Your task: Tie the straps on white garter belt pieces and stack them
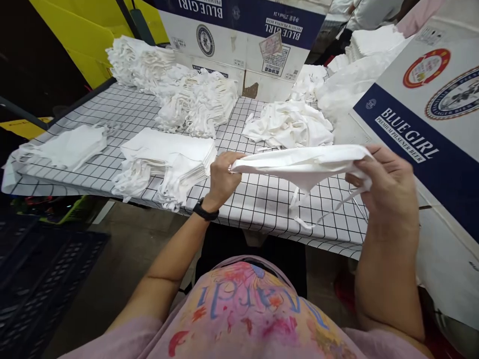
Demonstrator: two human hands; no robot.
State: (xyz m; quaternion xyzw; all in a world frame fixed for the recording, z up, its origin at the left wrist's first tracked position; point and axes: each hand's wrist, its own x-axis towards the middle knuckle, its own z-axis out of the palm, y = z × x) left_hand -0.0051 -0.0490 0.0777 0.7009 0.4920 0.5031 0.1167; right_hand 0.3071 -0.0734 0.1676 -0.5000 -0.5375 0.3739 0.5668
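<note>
A white cloth piece with thin straps (299, 167) is stretched sideways above the front of the table. My left hand (225, 179), with a dark band on its wrist, is closed on the left end. The right end is pinched in my right hand (389, 184), and narrow straps dangle below it. Just left of my left hand lies a neat stack of similar white pieces (168, 149), its straps spilling toward the front edge. Behind the held piece sits a loose, crumpled heap of white pieces (290, 123).
The table (258, 199) has a white grid-patterned cover. A smaller white stack (71, 147) lies at the left, with bundled white piles (198, 97) at the back. Printed cartons stand behind (247, 40) and at the right (419, 114). A dark crate (45, 279) is low at left.
</note>
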